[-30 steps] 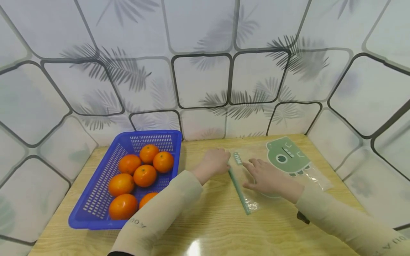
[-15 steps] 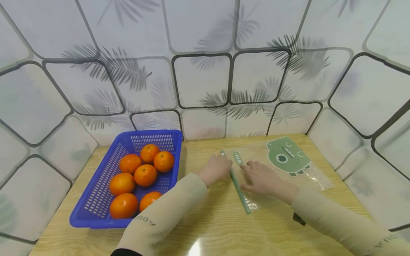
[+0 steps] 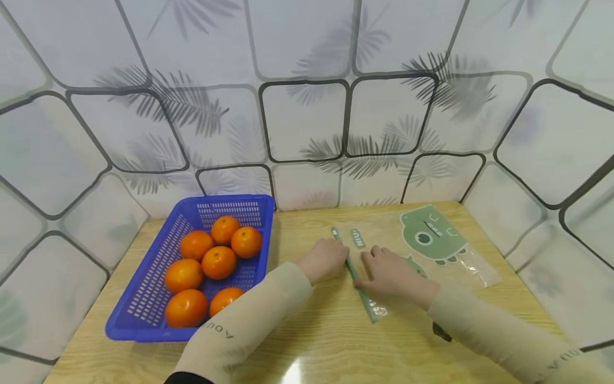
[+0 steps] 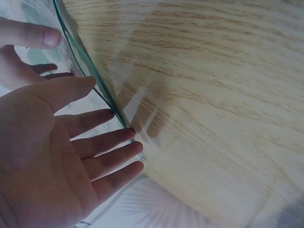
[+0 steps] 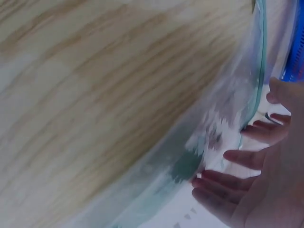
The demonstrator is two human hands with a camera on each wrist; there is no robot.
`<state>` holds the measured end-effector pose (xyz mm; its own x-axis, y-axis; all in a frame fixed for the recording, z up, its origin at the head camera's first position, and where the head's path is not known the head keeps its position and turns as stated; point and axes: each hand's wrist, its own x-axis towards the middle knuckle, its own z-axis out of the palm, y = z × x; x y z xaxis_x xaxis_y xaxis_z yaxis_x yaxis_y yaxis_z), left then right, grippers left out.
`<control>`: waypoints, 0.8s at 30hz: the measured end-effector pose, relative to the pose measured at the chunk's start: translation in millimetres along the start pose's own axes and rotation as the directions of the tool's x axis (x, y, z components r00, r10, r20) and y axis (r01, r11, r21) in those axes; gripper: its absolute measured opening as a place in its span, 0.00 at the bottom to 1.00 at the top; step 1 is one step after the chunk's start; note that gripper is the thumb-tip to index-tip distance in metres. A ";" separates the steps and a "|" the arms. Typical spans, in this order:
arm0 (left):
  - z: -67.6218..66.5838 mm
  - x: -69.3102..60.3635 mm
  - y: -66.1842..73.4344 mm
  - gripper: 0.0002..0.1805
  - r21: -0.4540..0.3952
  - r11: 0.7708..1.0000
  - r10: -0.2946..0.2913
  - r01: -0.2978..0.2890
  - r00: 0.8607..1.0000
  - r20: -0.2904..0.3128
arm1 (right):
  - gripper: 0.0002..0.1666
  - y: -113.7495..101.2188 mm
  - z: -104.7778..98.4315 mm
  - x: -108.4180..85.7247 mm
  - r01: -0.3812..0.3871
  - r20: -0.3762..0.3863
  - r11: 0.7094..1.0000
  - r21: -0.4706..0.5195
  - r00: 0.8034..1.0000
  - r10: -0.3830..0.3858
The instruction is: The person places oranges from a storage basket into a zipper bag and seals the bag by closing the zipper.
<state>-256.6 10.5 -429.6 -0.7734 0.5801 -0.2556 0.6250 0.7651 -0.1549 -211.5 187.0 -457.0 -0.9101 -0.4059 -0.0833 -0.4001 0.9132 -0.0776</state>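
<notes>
A clear bag [image 3: 384, 229] with a green zip edge [image 3: 368, 305] and green cartoon print lies flat on the table. At the upper part of that edge is my left hand [image 3: 324, 259]; in the left wrist view the same hand [image 4: 61, 142] has its fingers extended, the tips at the green edge [image 4: 102, 90]. My right hand [image 3: 393, 273] rests on the bag just right of the edge, thumb near the zip. In the right wrist view this hand [image 5: 266, 175] shows loosely bent, spread fingers over the clear plastic [image 5: 223, 99].
A blue basket [image 3: 117, 334] holding several oranges [image 3: 218, 262] stands on the left of the wooden table [image 3: 307, 341], partly behind my left sleeve. Patterned wall covering [image 3: 307, 122] rises behind the table and at both sides.
My left hand has come down from the bag's upper corner along the green edge, uncovering that corner. The right hand has shifted left and slightly down, closer to the zip edge.
</notes>
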 end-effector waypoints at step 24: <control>-13.4 3.1 -1.9 0.13 0.036 0.999 0.013 -0.013 1.000 -0.003 | 0.08 1.3 -8.7 14.0 -0.092 -0.049 0.978 0.189 0.994 0.103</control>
<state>-261.5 14.6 -417.3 -0.7656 0.5909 -0.2544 0.6383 0.7470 -0.1858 -225.8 182.8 -449.6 -0.9505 -0.3078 -0.0419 -0.2876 0.9229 -0.2562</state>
